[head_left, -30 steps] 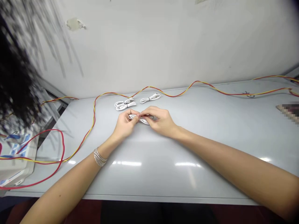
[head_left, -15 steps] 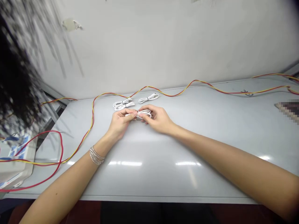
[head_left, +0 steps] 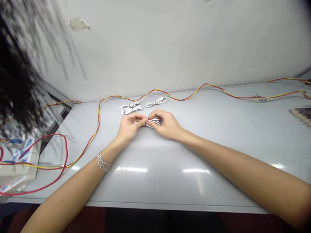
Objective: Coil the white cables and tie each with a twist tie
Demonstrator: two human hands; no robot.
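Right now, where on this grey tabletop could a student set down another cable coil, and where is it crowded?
Bare tabletop lies right of the right hand, bounded behind by the red-and-yellow wire, and in front of the hands, between the forearms. It is crowded around the white cable coil beside the left hand and the bundled white cables behind it.

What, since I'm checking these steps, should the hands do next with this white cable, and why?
Probably tie off its middle. The white cable bundle is pinched at its centre between the left hand and right hand, and no tie shows on it. The two white bundles beyond them each have a dark tie around their middle, so matching them seems sensible.
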